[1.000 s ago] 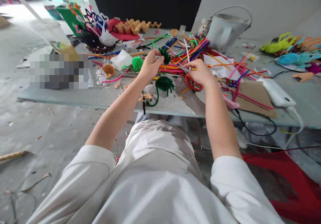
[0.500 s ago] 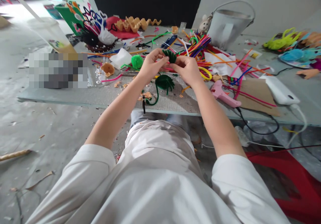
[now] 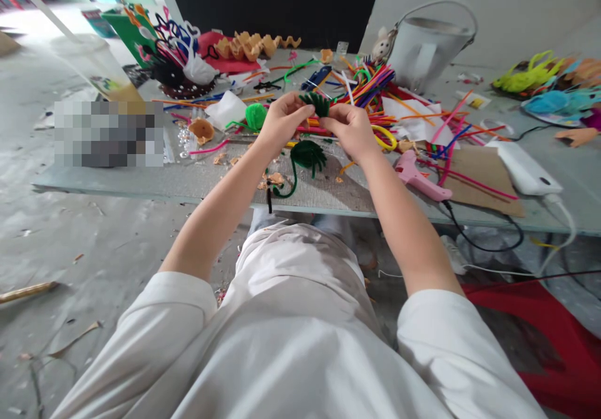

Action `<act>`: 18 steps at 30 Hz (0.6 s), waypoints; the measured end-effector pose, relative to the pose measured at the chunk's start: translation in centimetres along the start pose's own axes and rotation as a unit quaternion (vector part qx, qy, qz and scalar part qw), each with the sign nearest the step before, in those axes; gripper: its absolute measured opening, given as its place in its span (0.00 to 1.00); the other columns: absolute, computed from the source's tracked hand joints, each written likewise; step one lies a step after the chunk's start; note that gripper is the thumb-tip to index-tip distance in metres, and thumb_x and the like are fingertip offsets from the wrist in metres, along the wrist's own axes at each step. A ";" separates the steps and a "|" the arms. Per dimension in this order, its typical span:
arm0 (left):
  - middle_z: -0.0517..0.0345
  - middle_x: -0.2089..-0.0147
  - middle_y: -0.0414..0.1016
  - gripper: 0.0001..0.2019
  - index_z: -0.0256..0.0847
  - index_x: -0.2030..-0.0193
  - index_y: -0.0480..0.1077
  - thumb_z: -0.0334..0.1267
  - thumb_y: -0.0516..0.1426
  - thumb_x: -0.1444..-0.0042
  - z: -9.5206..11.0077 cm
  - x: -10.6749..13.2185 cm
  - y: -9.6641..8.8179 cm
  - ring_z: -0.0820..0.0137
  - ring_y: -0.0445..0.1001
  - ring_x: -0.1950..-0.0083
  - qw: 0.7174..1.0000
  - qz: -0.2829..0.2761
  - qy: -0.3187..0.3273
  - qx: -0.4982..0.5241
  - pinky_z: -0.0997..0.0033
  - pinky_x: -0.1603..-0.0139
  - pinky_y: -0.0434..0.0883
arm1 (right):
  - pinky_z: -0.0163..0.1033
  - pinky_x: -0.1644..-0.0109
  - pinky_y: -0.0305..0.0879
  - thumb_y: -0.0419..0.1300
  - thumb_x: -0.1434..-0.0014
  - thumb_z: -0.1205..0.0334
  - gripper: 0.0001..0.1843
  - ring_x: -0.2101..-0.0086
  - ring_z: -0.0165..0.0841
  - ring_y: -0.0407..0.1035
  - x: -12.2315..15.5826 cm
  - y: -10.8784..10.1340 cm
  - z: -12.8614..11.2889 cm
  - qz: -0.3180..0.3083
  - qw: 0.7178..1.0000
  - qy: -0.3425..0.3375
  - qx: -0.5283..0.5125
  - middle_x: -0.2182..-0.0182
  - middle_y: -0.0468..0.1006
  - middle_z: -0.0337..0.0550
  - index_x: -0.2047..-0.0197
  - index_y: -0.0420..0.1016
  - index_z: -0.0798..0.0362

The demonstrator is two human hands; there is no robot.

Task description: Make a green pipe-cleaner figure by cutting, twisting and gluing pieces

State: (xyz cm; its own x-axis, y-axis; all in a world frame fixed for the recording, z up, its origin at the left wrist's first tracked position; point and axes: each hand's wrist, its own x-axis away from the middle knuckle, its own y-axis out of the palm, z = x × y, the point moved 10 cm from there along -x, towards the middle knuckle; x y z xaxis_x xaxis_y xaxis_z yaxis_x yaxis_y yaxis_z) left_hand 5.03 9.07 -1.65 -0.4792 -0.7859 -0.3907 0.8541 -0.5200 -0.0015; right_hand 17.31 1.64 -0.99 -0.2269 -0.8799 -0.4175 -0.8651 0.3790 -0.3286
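Note:
Above the low table (image 3: 141, 181), my left hand (image 3: 280, 123) and my right hand (image 3: 351, 129) both pinch a small dark green pipe-cleaner piece (image 3: 318, 103) held between them. Fingers of both hands are closed on it. Right below my hands lies a larger dark green pipe-cleaner shape with a curled stem (image 3: 304, 158). A light green fuzzy ball (image 3: 256, 116) rests just left of my left hand. A yellow ring-shaped handle (image 3: 385, 137) lies on the table beside my right hand.
A heap of coloured pipe cleaners (image 3: 375, 90) lies behind my hands. A pink glue gun (image 3: 416, 176) with a black cord, brown cardboard (image 3: 474, 178) and a white power bank (image 3: 523, 170) lie right. A white bucket (image 3: 427, 46) stands at the back. A red stool (image 3: 539, 337) is lower right.
One second ago my right hand held red-handled scissors at the pipe-cleaner pile; it has put them down and moved left to the green piece. Both hands now work it.

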 end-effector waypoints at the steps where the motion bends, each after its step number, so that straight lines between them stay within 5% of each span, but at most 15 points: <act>1: 0.63 0.74 0.68 0.07 0.38 0.69 0.68 0.32 0.62 0.41 -0.1 0.0 0.1 0.83 0.64 0.79 1.000 -0.010 0.003 -0.001 0.86 0.81 0.59 | 0.44 0.61 0.70 0.64 0.43 0.59 0.15 0.72 0.32 0.60 0.0 0.1 0.0 -0.003 1.000 -0.003 -0.009 0.77 0.61 0.35 0.76 0.63 0.48; 7: 0.65 0.79 0.62 0.05 0.37 0.69 0.74 0.33 0.66 0.46 0.1 0.5 1.3 0.82 0.58 0.79 0.998 -0.060 0.017 -0.022 0.82 0.81 0.57 | 0.46 0.63 0.72 0.63 0.44 0.56 0.17 0.74 0.32 0.59 -0.1 0.1 0.5 0.002 1.000 -0.004 -0.010 0.78 0.64 0.38 0.78 0.61 0.47; 18: 0.63 0.78 0.61 0.08 0.38 0.74 0.72 0.34 0.65 0.46 1.2 0.6 0.3 0.78 0.61 0.75 0.998 -0.022 0.044 -0.048 0.78 0.75 0.63 | 0.44 0.64 0.66 0.62 0.46 0.43 0.22 0.72 0.34 0.55 0.3 0.7 -0.6 -0.020 1.000 -0.013 -0.001 0.76 0.57 0.38 0.75 0.55 0.46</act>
State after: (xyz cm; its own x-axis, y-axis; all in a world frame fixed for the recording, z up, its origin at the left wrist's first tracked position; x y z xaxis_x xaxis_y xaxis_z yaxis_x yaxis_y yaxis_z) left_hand 4.71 8.03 -0.77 -0.5001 -0.7290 -0.4675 0.8506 -0.5147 -0.1073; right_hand 16.36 1.49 -0.85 -0.1814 -0.8866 -0.4256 -0.8742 0.3436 -0.3431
